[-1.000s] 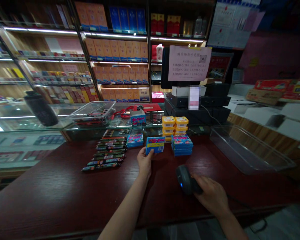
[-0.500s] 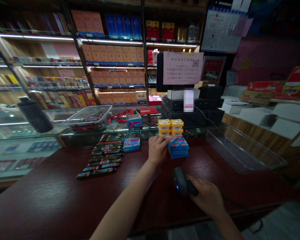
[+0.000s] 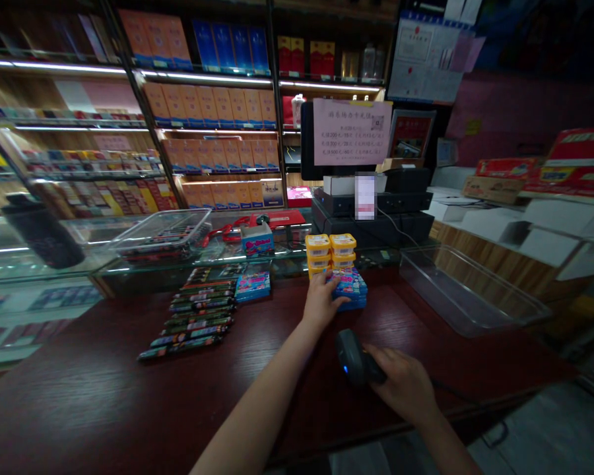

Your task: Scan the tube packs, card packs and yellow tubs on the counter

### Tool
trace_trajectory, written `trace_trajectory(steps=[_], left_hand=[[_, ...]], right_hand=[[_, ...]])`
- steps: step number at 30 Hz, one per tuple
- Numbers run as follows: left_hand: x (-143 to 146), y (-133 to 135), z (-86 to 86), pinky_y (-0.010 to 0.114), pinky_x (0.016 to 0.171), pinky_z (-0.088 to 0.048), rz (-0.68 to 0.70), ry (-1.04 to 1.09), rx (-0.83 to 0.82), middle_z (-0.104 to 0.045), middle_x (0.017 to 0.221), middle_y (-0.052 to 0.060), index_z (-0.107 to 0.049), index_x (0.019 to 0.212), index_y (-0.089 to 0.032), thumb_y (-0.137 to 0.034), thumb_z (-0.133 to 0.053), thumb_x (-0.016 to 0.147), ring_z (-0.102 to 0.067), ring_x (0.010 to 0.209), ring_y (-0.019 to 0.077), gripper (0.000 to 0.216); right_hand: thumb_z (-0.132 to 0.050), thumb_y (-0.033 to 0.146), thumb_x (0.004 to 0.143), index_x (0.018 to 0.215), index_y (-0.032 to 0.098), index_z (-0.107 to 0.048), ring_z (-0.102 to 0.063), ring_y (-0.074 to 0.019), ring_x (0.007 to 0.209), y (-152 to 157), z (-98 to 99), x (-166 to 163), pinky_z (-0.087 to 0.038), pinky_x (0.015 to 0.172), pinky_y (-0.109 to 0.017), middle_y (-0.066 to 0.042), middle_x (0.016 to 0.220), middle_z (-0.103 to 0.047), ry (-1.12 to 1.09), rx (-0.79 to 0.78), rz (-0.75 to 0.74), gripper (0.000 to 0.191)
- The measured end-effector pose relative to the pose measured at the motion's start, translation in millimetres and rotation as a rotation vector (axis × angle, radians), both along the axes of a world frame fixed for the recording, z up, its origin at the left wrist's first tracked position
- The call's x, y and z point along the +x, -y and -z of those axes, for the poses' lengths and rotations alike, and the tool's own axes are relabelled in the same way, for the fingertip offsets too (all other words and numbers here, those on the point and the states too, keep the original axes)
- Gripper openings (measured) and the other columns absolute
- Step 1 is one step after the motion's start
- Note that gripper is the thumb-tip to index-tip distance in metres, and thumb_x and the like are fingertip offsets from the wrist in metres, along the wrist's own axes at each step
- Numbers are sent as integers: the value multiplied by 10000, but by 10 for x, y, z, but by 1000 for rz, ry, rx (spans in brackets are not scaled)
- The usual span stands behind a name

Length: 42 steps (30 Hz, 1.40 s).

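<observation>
My right hand (image 3: pixel 403 382) is wrapped around the handle of a dark barcode scanner (image 3: pixel 351 356) with a blue light, held above the counter. My left hand (image 3: pixel 321 300) is at the left side of a stack of blue packets (image 3: pixel 352 290). Its thumb lies along the front of the stack and its fingers along the back left, gripping it; the fingertips are partly hidden. Just behind the stack stand yellow-lidded tubs (image 3: pixel 317 245) piled in two columns. A smaller lot of blue packets (image 3: pixel 253 285) lies to the left.
A row of dark pen-like sticks (image 3: pixel 195 320) lies on the red-brown counter (image 3: pixel 103 389). A clear empty bin (image 3: pixel 470 323) is at right, a clear tray (image 3: pixel 123 247) and an open blue box (image 3: pixel 257 241) at the back. Behind stand a monitor (image 3: pixel 307 142) and a black bottle (image 3: pixel 44 231).
My left hand has turned and closed in on the blue stack, its thumb now in front. The scanner stays in my right hand. The whole view has shifted slightly.
</observation>
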<state>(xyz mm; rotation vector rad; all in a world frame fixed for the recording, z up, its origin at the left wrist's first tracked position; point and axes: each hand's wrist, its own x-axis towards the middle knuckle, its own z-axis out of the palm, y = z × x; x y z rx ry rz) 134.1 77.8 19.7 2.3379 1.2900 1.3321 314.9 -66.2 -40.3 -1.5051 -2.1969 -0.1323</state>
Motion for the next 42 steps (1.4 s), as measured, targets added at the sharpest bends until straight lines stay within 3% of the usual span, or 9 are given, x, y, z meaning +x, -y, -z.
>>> trace_trajectory(steps=[6, 12, 25, 30, 33, 36, 39, 42], left_hand=[[-157, 43, 61, 329, 835, -493, -85, 252, -43, -586, 949, 56, -708, 930, -189, -178, -767, 663, -584, 904, 182, 274], [-57, 7, 69, 264, 698, -502, -72, 365, -85, -592, 861, 29, -706, 845, -182, -134, -739, 666, -591, 764, 139, 188], [44, -56, 66, 270, 731, -491, -65, 354, -74, -633, 866, 34, -680, 806, -175, -61, -685, 683, -601, 823, 158, 168], [-118, -6, 100, 270, 748, -488, -76, 224, -59, -636, 884, 43, -681, 893, -189, -171, -641, 778, -595, 827, 152, 123], [-357, 26, 103, 305, 822, -460, -209, -49, -60, -632, 872, 59, -690, 891, -196, -262, -549, 858, -574, 886, 178, 159], [-636, 0, 118, 365, 922, -408, -465, -292, -107, -610, 1056, 100, -666, 1023, -206, -285, -559, 840, -520, 1063, 242, 227], [-881, -98, 170, 471, 1021, -312, -754, -394, -220, -486, 1301, 186, -555, 1226, -159, -304, -624, 780, -401, 1247, 345, 474], [-1077, -206, 250, 551, 1062, -219, -868, -421, -326, -339, 1433, 250, -410, 1357, -116, -313, -620, 778, -266, 1346, 406, 647]], right_hand=[[-561, 156, 773, 1169, 194, -596, -649, -200, 888, 9, -13, -14, -478, 821, -305, -57, 998, -704, -19, 16, 4, 399], [-570, 163, 774, 1159, 200, -598, -651, -199, 867, 5, 0, -7, -478, 801, -303, -52, 976, -705, -6, 31, 9, 387], [-583, 153, 759, 1150, 197, -601, -655, -191, 839, 10, -1, -7, -475, 789, -294, -42, 948, -711, 10, 66, 11, 393], [-582, 163, 761, 1148, 197, -592, -653, -191, 840, 11, 38, 11, -473, 759, -294, -41, 947, -707, 40, 84, 10, 388], [-572, 170, 772, 1159, 211, -578, -655, -183, 827, 16, 59, 31, -474, 741, -295, -26, 953, -707, 38, 96, 4, 389], [-556, 189, 791, 1171, 217, -565, -660, -179, 832, 16, 88, 49, -478, 722, -289, -23, 977, -706, 44, 113, -24, 381], [-537, 200, 806, 1174, 215, -561, -659, -182, 841, 17, 118, 54, -479, 733, -286, -30, 965, -707, 38, 117, -23, 369], [-528, 191, 810, 1163, 214, -569, -658, -181, 836, 20, 138, 51, -479, 753, -286, -31, 954, -708, 31, 131, -19, 356]])
